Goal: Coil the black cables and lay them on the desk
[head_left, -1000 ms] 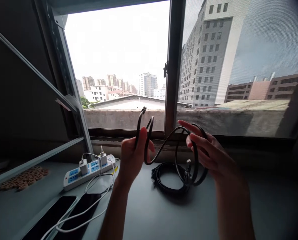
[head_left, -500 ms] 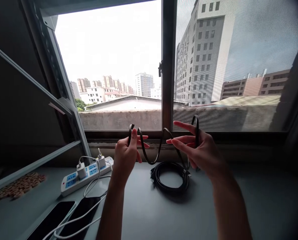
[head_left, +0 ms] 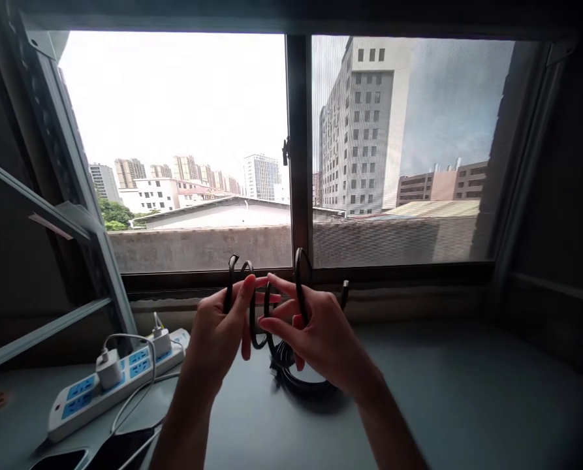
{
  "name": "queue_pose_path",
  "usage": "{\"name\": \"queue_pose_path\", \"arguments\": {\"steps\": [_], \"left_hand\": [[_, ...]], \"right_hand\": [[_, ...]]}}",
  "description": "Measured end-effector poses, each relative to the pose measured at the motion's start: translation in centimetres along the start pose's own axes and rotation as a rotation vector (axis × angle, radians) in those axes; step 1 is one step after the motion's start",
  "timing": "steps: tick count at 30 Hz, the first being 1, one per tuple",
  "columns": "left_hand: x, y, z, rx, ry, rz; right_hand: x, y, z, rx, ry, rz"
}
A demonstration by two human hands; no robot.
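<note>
A black cable (head_left: 252, 307) hangs in loose loops between my two hands, above the desk. My left hand (head_left: 221, 326) is closed on it, thumb and fingers pinching a loop, with one bent piece standing up above the fingers. On the right, my right hand (head_left: 318, 329) has the cable running through its curled fingers; one loop arches above it and a connector end sticks up behind the knuckles. The fingertips of both hands are close together at the middle loops. Below and behind them, a coiled black cable (head_left: 311, 386) lies on the desk, partly hidden by my right hand.
A white power strip (head_left: 59, 418) with two plugged-in chargers lies at the left on the grey desk (head_left: 438, 398). White charging cords and two dark phones (head_left: 119, 452) are near it. A metal frame (head_left: 106, 261) stands left, before a window (head_left: 298, 196).
My hands have come together, my right hand moving left toward my left hand. The cable loops between them are bunched closer. The view has shifted right.
</note>
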State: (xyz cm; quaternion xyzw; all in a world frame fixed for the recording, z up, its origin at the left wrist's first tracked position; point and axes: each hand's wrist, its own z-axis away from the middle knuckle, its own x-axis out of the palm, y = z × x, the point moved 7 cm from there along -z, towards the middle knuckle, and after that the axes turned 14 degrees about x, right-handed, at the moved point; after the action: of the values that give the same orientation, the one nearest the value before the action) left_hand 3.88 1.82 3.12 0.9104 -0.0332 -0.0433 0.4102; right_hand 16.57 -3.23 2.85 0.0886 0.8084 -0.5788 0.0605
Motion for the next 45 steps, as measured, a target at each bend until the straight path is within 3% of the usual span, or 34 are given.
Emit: {"name": "queue_pose_path", "arguments": {"steps": [4,7,14,19,26,34,37,41,43,45], "left_hand": [[0.4,0.0,0.0,-0.096,-0.054,0.176],[0.0,0.0,-0.2,-0.094,-0.029,0.230],[-3.0,0.0,-0.6,0.029,0.344,0.288],[-3.6,0.5,-0.2,0.046,0.490,0.316],[0.9,1.2,1.3,-0.058,0.231,0.325],[2.5,2.2,2.0,-0.048,0.071,0.318],[2.2,2.3,1.7,0.019,0.052,0.277],[0.7,2.3,0.8,0.131,0.053,0.049],[0.3,2.5,0.5,0.154,-0.015,-0.064],[0.6,2.6,0.6,0.146,-0.166,-0.129]], "right_hand": [[1.1,-0.5,0.1,-0.024,-0.080,-0.041],[1.0,-0.4,0.0,-0.002,-0.106,-0.079],[-2.4,0.2,-0.6,-0.020,0.086,-0.092],[-2.2,0.3,-0.6,0.000,0.021,-0.042],[2.0,0.3,0.0,-0.056,-0.133,0.010],[2.5,0.4,-0.1,-0.055,-0.254,-0.128],[1.4,0.2,-0.5,-0.101,-0.102,-0.039],[-0.4,0.3,-0.9,-0.108,0.086,-0.024],[-1.3,0.8,-1.1,-0.060,0.110,-0.075],[-2.2,1.1,-1.3,-0.034,0.149,-0.112]]}}
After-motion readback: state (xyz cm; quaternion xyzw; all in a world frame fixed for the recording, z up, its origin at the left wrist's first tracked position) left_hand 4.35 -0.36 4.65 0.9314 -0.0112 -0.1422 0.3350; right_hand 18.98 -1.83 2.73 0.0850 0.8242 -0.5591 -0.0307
